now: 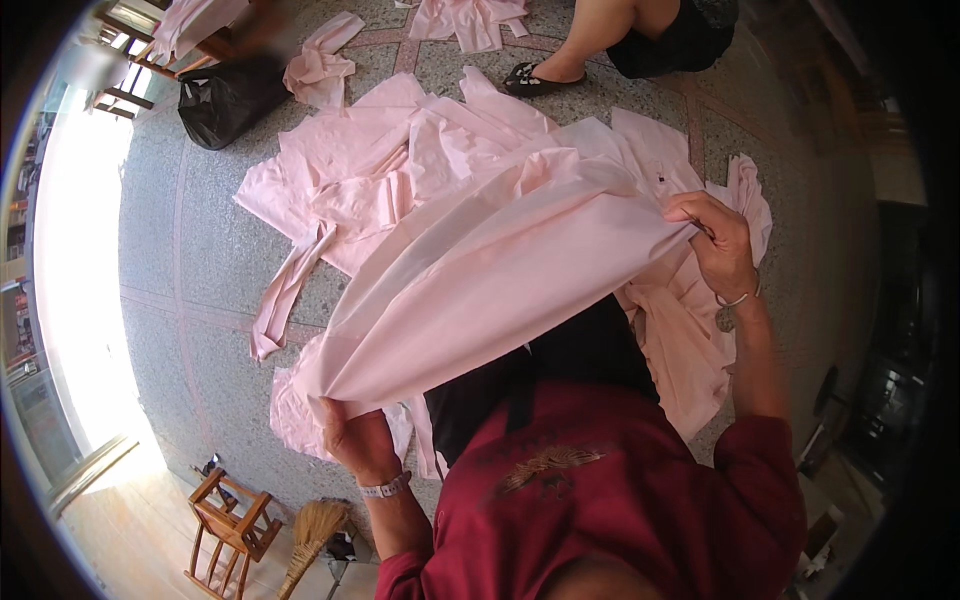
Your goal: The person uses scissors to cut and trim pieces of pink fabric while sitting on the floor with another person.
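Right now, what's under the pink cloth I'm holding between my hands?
Around the held pink cloth, a pile of pink fabric and your black clothing show; whatever lies directly beneath is covered.

pink cloth (510, 270) hides part of the left hand (362, 444). the top edge cuts off another person (598, 28); the dark sliver (704, 229) at the right hand (725, 245) is too small to tell.

Worn on the head, looking steeply down through a fisheye lens, close above the red shirt (640, 500), a little farther from left hand (360, 443) and right hand (724, 250) — taking in the speckled floor (220, 270), its left edge bowed outward.
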### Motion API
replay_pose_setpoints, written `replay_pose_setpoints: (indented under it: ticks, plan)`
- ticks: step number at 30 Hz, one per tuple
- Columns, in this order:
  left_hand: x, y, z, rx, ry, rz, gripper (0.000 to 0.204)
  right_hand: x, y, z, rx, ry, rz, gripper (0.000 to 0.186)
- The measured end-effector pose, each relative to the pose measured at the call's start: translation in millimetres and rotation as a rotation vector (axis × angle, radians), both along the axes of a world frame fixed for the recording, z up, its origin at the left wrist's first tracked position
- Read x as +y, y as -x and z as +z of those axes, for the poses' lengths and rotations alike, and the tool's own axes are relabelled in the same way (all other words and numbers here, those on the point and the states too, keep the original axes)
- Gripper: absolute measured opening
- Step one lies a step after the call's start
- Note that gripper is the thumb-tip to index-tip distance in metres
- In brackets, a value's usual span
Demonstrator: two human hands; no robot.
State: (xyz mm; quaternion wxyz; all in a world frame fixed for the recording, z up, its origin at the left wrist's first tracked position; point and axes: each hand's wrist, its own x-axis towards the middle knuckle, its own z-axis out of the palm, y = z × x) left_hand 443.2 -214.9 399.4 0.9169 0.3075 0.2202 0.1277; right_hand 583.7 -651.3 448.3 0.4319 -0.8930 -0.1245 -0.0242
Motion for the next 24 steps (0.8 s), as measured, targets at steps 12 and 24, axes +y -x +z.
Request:
replay_pose_setpoints:
  ticks: [12,24]
  plan:
    - [-4.4,106.1,-50.0,0.601,0.021,-0.022,0.051,-30.8,97.4,-14.9,0.651,0.398,0.338,0.017]
    - [1.5,112.3,-45.3,0.582,-0.034,0.0,0.053,-22.8,101.9,-16.3,0.883,0.316,0.41,0.016]
